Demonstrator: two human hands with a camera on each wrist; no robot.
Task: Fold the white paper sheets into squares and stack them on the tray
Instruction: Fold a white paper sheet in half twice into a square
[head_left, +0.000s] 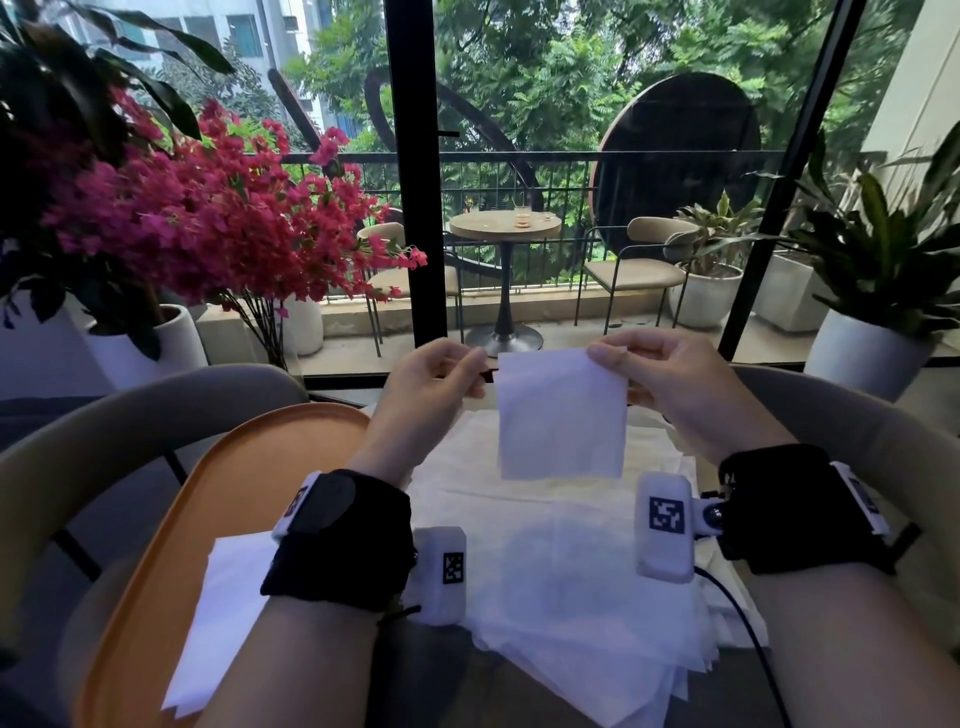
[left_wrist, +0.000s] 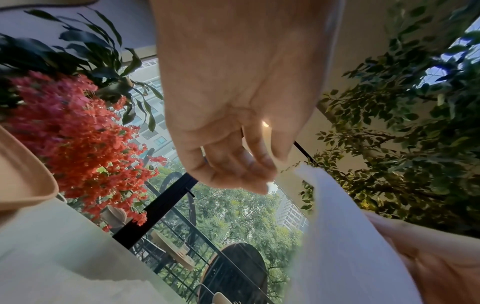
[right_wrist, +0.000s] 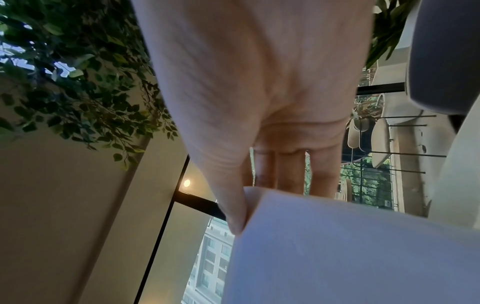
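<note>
The right hand (head_left: 670, 384) holds a folded white sheet (head_left: 561, 415) up in the air above the loose pile of white sheets (head_left: 571, 587) on the worktop, its grip closed on the sheet's upper right corner: the right wrist view shows the thumb (right_wrist: 233, 209) pressed on the near face and the other fingers behind the paper. The sheet hangs roughly square, its lower edge clear of the pile. The left hand (head_left: 431, 384) is raised just left of the sheet's upper left corner, fingers loosely curled toward the thumb; in the left wrist view its fingertips (left_wrist: 259, 170) stand just short of the paper's edge, so its grip holds nothing. Left of the pile lies the orange tray (head_left: 249, 467), and on the tray's near part rests a stack of folded white sheets (head_left: 218, 623), partly hidden by the left forearm. Beyond the pile, behind the glass, are pink flowers (head_left: 208, 218) and a small round balcony table (head_left: 504, 226).
</note>
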